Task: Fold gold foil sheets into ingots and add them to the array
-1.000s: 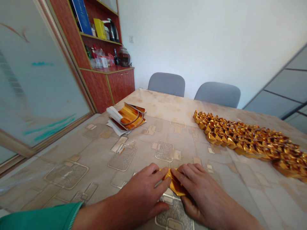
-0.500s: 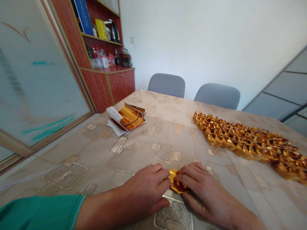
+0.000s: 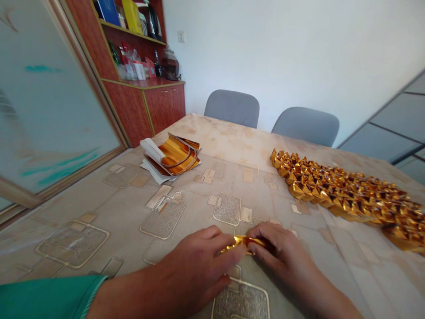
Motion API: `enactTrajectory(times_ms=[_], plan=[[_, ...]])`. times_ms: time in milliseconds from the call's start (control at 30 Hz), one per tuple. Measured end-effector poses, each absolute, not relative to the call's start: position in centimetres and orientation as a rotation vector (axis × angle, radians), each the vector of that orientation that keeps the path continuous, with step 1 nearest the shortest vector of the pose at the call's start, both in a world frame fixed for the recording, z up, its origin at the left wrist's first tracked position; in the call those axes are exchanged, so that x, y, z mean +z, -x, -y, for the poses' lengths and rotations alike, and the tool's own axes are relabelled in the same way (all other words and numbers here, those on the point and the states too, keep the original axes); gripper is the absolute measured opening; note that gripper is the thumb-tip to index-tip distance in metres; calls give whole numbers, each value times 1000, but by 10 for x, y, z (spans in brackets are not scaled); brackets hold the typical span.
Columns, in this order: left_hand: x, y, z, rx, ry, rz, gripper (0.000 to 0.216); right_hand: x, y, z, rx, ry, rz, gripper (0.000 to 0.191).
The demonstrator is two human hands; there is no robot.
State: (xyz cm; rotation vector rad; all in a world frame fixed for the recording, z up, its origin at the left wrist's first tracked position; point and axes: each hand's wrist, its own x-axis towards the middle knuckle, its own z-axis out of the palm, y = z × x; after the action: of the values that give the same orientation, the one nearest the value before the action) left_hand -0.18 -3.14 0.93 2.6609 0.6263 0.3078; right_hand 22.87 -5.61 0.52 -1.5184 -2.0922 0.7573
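Observation:
Between my two hands, low over the table, is a small piece of shiny gold foil paper point(image 3: 239, 239), partly folded. My left hand point(image 3: 202, 261) has its fingers closed on the paper's left side. The fingers and thumb of my right hand point(image 3: 282, 252) pinch its right end. Much of the paper is hidden behind the fingers. To the right, folded gold paper pieces point(image 3: 335, 186) stand packed in long rows. A loose stack of gold foil sheets point(image 3: 175, 153) with white backing lies curled at the far left.
A patterned cloth covers the table point(image 3: 212, 177). Two grey chairs point(image 3: 232, 107) point(image 3: 307, 125) stand at its far edge. Beyond the left corner is a red-brown cabinet point(image 3: 166, 106) with bottles and a kettle. A frosted glass door point(image 3: 49, 110) runs along the left.
The gold paper has gone from a flatter, wider shape to a narrower, squeezed one. My right thumb has come up onto its near side. The view has tilted slightly downward.

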Motion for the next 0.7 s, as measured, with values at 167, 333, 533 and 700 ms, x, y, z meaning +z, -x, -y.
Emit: enactTrajectory(times_ms=[167,333,533,700], plan=[[9,0,32,278,-2760,-587,37,1,-226,53,645,1534,2117,12],[5,0,35,343,-2777,-606,29,-2,-226,53,613,1585,2099,11],[3,1,38,397,-2782,-648,29,-4,-228,53,595,1581,2111,12],[10,1,38,400,-2778,-674,30,-5,-229,52,609,1586,2119,11]])
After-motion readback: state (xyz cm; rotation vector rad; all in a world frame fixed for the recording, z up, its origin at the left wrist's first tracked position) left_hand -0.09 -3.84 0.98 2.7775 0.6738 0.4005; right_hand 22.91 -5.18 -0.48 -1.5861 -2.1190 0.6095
